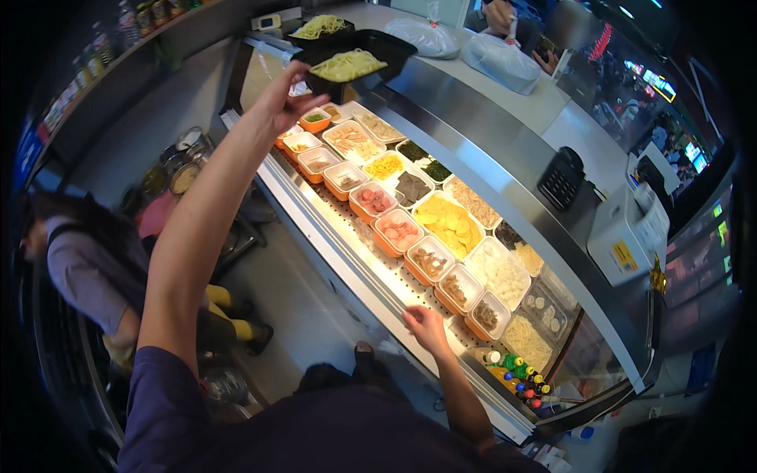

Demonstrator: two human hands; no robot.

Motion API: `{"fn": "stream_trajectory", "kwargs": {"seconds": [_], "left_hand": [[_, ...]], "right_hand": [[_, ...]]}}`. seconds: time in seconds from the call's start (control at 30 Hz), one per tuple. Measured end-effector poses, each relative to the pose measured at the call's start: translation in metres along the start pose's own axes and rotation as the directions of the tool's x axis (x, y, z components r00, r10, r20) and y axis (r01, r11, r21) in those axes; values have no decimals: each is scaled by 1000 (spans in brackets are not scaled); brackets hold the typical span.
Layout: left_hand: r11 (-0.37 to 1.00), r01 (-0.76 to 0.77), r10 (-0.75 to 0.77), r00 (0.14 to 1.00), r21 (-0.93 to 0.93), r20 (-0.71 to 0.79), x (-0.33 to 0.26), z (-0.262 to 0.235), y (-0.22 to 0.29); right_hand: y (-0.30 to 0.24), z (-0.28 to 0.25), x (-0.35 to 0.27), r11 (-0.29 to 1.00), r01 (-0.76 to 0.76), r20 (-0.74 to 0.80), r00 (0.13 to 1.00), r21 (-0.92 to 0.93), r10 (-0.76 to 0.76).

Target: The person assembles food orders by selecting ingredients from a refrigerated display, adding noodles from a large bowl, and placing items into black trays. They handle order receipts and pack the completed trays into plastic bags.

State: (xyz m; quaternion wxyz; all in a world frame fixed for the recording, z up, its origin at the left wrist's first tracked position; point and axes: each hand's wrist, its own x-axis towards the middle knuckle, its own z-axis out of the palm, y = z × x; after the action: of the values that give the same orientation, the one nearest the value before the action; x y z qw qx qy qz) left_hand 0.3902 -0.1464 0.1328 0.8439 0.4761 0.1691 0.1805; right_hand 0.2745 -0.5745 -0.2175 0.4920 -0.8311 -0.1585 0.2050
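My left hand point(284, 101) reaches up to the far left and grips the near edge of a black plastic tray point(398, 49). Pale green shreds point(347, 65) lie in that tray; I cannot tell whether they are noodles or a cut vegetable. Just behind it, a second dark tray holds similar pale shreds point(318, 27). My right hand point(427, 327) is over the front ledge of the lit food counter point(347, 276), fingers curled in and nothing visible in them. Closest to it are small orange-and-white tubs of brownish pieces point(456, 288).
Rows of food tubs fill the counter, including yellow slices point(449, 224) and white pieces point(498, 272). Colourful-capped bottles point(516, 374) stand at its near right end. A black phone point(561, 177) and tied plastic bags point(501, 63) sit on the far ledge. Another person point(91, 268) bends at left.
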Motion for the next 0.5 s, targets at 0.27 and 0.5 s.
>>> {"fn": "stream_trajectory", "kwargs": {"seconds": [0.27, 0.5], "left_hand": [[993, 112, -109, 991, -31, 76, 203, -24, 7], [958, 125, -230, 871, 258, 435, 220, -103, -8]], "right_hand": [[11, 59, 221, 837, -242, -229, 963, -490, 144], [48, 135, 293, 630, -668, -428, 742, -396, 516]]}}
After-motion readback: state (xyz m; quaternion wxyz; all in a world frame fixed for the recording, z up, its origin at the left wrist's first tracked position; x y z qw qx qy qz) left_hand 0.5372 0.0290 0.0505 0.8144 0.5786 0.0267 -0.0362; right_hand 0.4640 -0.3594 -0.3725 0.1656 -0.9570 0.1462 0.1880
